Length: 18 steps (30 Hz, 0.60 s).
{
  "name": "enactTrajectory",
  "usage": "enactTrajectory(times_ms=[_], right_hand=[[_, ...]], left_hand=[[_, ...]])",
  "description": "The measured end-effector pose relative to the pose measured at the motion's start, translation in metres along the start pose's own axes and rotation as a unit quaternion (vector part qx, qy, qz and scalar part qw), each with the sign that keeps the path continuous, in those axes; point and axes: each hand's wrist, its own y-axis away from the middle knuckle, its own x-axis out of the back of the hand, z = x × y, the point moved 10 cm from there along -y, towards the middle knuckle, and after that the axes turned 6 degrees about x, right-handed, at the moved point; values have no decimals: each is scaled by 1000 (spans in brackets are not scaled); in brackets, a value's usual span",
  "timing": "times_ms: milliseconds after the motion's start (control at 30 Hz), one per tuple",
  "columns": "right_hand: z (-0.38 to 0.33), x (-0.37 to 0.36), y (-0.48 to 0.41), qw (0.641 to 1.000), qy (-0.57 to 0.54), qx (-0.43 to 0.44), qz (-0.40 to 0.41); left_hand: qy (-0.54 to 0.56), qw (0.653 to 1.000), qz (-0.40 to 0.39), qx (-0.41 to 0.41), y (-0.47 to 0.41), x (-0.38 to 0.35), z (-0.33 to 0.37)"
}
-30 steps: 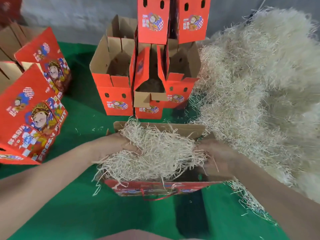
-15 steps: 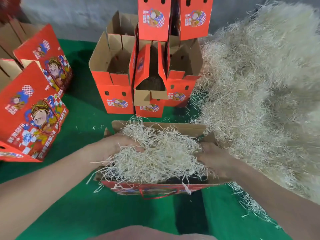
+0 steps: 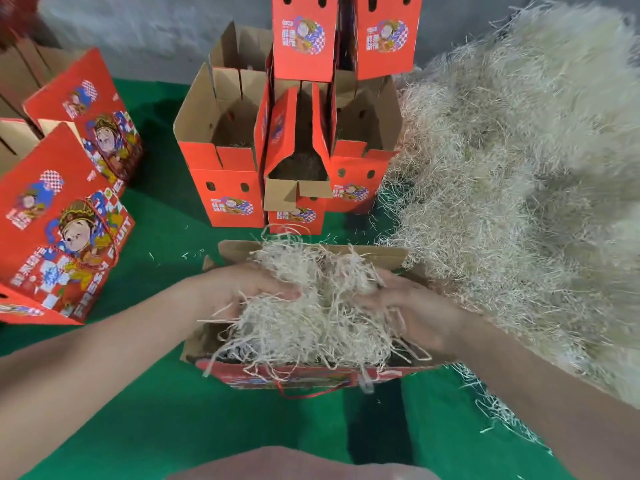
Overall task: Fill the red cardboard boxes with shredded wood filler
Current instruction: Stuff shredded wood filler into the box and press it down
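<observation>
An open red cardboard box (image 3: pixel 311 375) stands on the green cloth right in front of me, brown flaps up. A wad of pale shredded wood filler (image 3: pixel 311 323) bulges out of its top, with strands hanging over the front wall. My left hand (image 3: pixel 235 289) grips the wad from the left, fingers curled into it. From the right, my right hand (image 3: pixel 419 315) has its fingers dug into the same wad. The two hands squeeze it between them over the box opening.
A big heap of loose filler (image 3: pixel 519 188) fills the right side. Behind the box stand three open red boxes (image 3: pixel 225 181), with two more (image 3: pixel 304 39) stacked on top. Closed printed boxes (image 3: pixel 65 244) lie at the left. The cloth in front of the box (image 3: pixel 173 410) lies bare.
Both hands have moved inward toward each other, bunching the filler into a tighter, taller wad over the box. The box has not moved.
</observation>
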Motion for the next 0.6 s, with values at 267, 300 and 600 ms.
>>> enactTrajectory(times_ms=[267, 300, 600], right_hand=[[5, 16, 0, 985, 157, -35, 63], [4, 27, 6, 984, 148, -37, 97], [-2, -15, -12, 995, 89, -43, 24]], left_hand=[[-5, 999, -11, 35, -6, -8, -10], [8, 999, -2, 33, -6, -1, -13], [0, 1000, -10, 6, -9, -28, 9]])
